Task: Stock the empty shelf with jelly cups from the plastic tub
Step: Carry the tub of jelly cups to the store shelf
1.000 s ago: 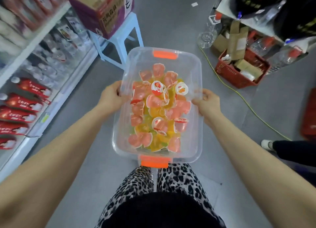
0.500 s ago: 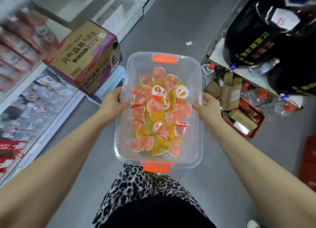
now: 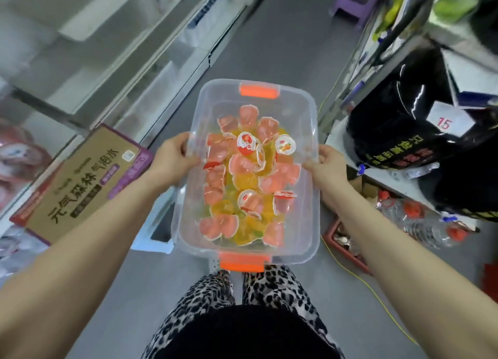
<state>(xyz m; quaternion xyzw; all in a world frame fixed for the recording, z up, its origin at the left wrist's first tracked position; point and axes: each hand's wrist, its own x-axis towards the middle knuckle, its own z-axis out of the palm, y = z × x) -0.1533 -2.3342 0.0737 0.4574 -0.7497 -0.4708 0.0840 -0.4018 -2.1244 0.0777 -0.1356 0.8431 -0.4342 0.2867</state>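
Bare white shelves (image 3: 89, 43) have come near: stocking looks close. Left hand (image 3: 172, 156) and right hand (image 3: 323, 160) grip the clear plastic tub (image 3: 299, 111) of pink-orange jelly cups (image 3: 242, 167).

One clear tub (image 3: 312, 132), two orange latches (image 3: 259, 91), two hands (image 3: 172, 158), one cardboard box (image 3: 80, 181), jelly cups (image 3: 242, 164) too heaped to count.
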